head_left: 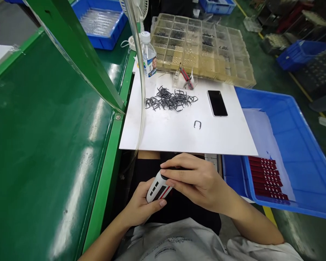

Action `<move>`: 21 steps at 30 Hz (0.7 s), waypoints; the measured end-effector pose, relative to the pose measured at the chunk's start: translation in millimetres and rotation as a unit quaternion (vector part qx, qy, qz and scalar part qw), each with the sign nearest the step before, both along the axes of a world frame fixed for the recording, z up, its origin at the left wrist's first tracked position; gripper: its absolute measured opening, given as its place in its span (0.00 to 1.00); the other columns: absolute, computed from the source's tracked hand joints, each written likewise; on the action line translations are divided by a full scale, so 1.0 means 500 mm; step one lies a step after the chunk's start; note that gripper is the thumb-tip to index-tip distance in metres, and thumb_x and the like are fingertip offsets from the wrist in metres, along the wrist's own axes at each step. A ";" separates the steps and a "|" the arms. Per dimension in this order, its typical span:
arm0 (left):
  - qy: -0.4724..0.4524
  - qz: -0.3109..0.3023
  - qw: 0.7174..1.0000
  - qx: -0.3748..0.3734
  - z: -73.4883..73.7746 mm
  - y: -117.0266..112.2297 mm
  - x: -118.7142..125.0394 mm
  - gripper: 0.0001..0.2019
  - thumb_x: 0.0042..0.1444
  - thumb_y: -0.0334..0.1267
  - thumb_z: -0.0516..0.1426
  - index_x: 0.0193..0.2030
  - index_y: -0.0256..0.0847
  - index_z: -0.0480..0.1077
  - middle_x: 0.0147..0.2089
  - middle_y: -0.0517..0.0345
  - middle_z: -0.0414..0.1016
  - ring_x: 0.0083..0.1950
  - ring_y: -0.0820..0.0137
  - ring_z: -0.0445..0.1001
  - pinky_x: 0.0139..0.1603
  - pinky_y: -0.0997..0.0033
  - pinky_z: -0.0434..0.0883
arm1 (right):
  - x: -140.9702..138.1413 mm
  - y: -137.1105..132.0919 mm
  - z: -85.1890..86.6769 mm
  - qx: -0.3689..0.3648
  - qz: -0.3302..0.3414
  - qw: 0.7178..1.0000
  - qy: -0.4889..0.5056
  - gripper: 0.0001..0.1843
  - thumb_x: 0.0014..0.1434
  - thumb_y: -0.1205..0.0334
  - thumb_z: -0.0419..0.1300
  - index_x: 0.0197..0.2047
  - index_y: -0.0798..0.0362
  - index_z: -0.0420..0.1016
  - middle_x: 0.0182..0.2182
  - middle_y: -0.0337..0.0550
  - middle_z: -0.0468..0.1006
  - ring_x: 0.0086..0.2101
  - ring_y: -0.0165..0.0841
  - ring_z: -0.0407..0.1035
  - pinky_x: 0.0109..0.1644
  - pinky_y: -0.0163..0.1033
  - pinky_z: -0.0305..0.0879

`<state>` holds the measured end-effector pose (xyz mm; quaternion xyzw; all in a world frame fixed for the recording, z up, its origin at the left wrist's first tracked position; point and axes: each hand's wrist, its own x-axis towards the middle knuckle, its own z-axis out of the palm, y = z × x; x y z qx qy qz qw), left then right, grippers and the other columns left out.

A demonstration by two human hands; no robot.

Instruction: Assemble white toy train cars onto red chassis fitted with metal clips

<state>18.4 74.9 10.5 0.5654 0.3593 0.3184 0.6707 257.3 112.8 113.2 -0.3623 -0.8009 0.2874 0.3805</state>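
My left hand (142, 204) is closed around a white plastic housing (155, 188) with dark slots and a red stripe, held tilted above my lap. Fingers of my right hand (192, 177) are bent over the housing's upper end, gripping it by a dark edge; whatever lies under the fingertips is hidden. Beyond my hands, on a white board (168, 134), rests a single black U-shaped clip (197, 124). Farther back lies a heap of similar black clips (171, 99).
Right of the clips lies a phone (217, 103). A water bottle (149, 54), a small tool box (184, 81) and a compartment tray (201, 47) stand behind. A blue bin (301, 145) with dark red parts (267, 177) is at right, a green post (78, 47) at left.
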 end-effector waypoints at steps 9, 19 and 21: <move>-0.046 -0.055 0.994 -0.079 0.002 -0.008 0.007 0.20 0.68 0.56 0.68 0.48 0.38 0.79 0.28 0.62 0.72 0.24 0.73 0.70 0.25 0.76 0.67 | 0.037 -0.016 -0.013 0.165 0.027 0.977 -0.136 0.23 0.76 0.58 0.67 0.70 0.49 0.78 0.56 0.50 0.90 0.54 0.45 0.84 0.56 0.52 0.87; 0.023 -0.088 0.992 -0.087 -0.004 -0.025 0.023 0.21 0.68 0.58 0.67 0.46 0.39 0.79 0.30 0.63 0.69 0.26 0.74 0.69 0.25 0.76 0.69 | 0.078 -0.068 -0.040 0.195 -0.003 0.967 -0.162 0.18 0.73 0.66 0.68 0.63 0.60 0.81 0.54 0.55 0.90 0.53 0.45 0.83 0.52 0.50 0.87; 0.049 -0.092 0.993 -0.061 -0.002 -0.026 0.028 0.20 0.68 0.57 0.67 0.45 0.40 0.78 0.31 0.63 0.68 0.28 0.73 0.69 0.26 0.76 0.69 | 0.084 -0.080 -0.048 0.191 -0.008 0.972 -0.138 0.16 0.72 0.69 0.68 0.60 0.64 0.82 0.53 0.57 0.89 0.52 0.45 0.82 0.52 0.49 0.87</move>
